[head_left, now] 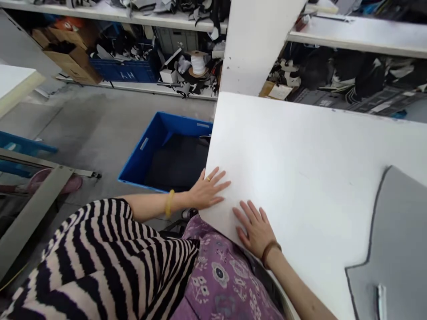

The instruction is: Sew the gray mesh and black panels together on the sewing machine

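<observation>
My left hand (208,190) rests at the left edge of the white tabletop (293,164), fingers spread and nothing in them. Close by to its right, my right hand (255,226) lies near the front edge with its fingers stretched out, also holding nothing. A large grey sheet with a dark edge (400,231) lies on the table at the far right, apart from both hands. On that sheet is a small light-coloured narrow object (381,302), whose kind I cannot make out.
A blue bin (133,164) with dark flat material (176,162) inside stands on the floor left of the table. Behind are shelves (133,17) of scraps, a blue crate (123,70), cardboard boxes (71,60) and a white spool (198,65). A white pillar (255,49) rises at the table's back.
</observation>
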Tool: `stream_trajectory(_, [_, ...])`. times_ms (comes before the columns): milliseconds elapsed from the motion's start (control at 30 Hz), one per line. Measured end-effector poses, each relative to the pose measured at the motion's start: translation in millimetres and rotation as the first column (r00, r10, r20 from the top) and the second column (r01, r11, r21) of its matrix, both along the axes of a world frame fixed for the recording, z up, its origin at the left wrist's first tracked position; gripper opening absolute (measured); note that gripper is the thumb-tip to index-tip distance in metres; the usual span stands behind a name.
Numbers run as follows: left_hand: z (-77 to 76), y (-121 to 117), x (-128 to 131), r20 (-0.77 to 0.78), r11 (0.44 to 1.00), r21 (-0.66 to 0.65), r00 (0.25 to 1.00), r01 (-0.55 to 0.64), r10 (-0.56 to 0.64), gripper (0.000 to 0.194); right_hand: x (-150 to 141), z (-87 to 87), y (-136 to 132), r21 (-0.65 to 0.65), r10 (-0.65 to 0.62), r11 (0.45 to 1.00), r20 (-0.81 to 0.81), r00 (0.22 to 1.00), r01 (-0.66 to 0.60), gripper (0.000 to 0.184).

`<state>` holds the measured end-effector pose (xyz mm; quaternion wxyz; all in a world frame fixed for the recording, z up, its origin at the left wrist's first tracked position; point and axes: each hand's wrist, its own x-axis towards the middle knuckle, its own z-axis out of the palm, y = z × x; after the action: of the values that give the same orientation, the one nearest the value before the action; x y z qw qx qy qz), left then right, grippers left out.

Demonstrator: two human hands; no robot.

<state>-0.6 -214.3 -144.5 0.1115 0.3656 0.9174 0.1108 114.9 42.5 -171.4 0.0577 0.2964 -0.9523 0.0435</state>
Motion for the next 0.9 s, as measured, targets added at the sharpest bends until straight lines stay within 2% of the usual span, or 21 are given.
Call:
stream_trajectory(167, [-17.0,0.4,6.4,0.072,0.992,0.126,0.997,0.004,-0.014,0.063,0.4,6.7,5.6,0.041,0.047,0.998,-0.079,0.996,-0.044,0.044])
stream_trajectory(333, [-27.0,0.4,12.1,0.056,0.956,0.283,0.994,0.073,-0.093,0.058,3.1,5.9,11.6,0.049,0.038,0.998,-0.037,0.999,-0.036,0.042])
stream_trajectory(400, [-23.8,-1.4,9.4,0.101,0.946,0.31,0.986,0.097,-0.135,0.058,5.5,3.5,13.1,0.054,0.017,0.998,-0.022,1.0,-0.015,0.043])
stream_trajectory(500, [-10.6,-9.0,-4.3,0.268,0.933,0.341,0.94,0.113,-0.212,0.055,9.2,-1.4,17.0,0.041,0.007,0.999,-0.012,1.0,-0.006,0.044])
stream_trajectory(567, [-0.9,-19.0,-17.6,0.415,0.926,0.368,0.876,0.085,-0.245,0.043,10.3,-4.0,18.3,0.014,0.0,1.0,-0.002,1.0,0.0,0.044])
stream_trajectory(633, [4.7,-34.8,-29.8,0.522,0.937,0.35,0.829,0.005,-0.2,0.031,6.8,-3.6,13.7,-0.034,-0.026,0.999,0.001,1.0,0.026,0.043])
stream_trajectory(733, [0.7,-71.9,-41.2,0.573,0.966,0.184,0.818,-0.182,0.045,0.036,-13.7,6.3,-14.6,-0.17,-0.097,0.98,0.046,0.994,0.103,0.039])
stream_trajectory(800, [-10.5,-105.1,-46.2,0.588,0.96,0.042,0.784,-0.277,0.2,0.037,-37.0,16.4,-49.8,-0.319,-0.103,0.933,0.2,0.974,0.164,0.036])
stream_trajectory(833, [-18.2,-123.6,-49.3,0.602,0.956,-0.025,0.759,-0.291,0.246,0.034,-49.8,20.2,-71.5,-0.409,-0.081,0.887,0.317,0.945,0.213,0.033])
stream_trajectory(867, [-26.8,-143.0,-53.2,0.621,0.955,-0.087,0.734,-0.283,0.274,0.029,-62.3,22.0,-95.2,-0.484,-0.097,0.811,0.443,0.891,0.329,0.031])
stream_trajectory(900, [-35.9,-163.1,-58.3,0.641,0.954,-0.15,0.71,-0.258,0.293,0.024,-73.8,20.9,-120.4,-0.495,-0.123,0.774,0.493,0.861,0.395,0.031])
